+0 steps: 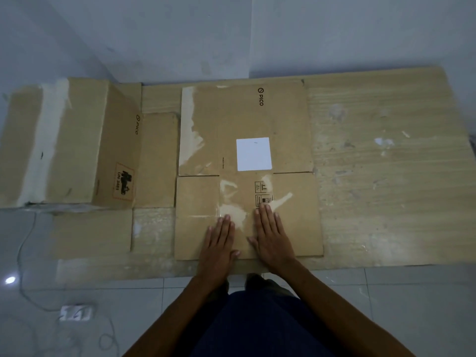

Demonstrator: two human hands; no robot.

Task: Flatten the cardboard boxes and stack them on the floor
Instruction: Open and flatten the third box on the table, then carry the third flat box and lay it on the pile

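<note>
Head view, looking down. Flattened box [247, 130] lying on a wooden table [386, 176], near the middle, near edge just short of the table's front edge. On its upper face a white label [253, 153], a black logo [260, 97] toward the far edge, small printed handling marks [262, 195] and pale torn patches. Left hand [220, 243] palm down on the near part of the flattened box, fingers straight and together, gripping nothing. Right hand [273, 238] just beside it, close but apart, likewise open and flat on the cardboard, fingertips touching the handling marks. Standing box [77, 150] at the table's left end, not flattened, well apart from both hands, with a pale strip of tape [46, 140] across its top and a printed sticker [123, 185] on the side facing the middle. Flat cardboard panels [157, 158] between the two boxes and in front of the standing one; cannot tell whether flaps of that box or loose pieces. Tiled floor [386, 305] in front of the table, with a white power strip [76, 313] and a thin cable [23, 253] at the left. Grey wall [334, 34] behind.
</note>
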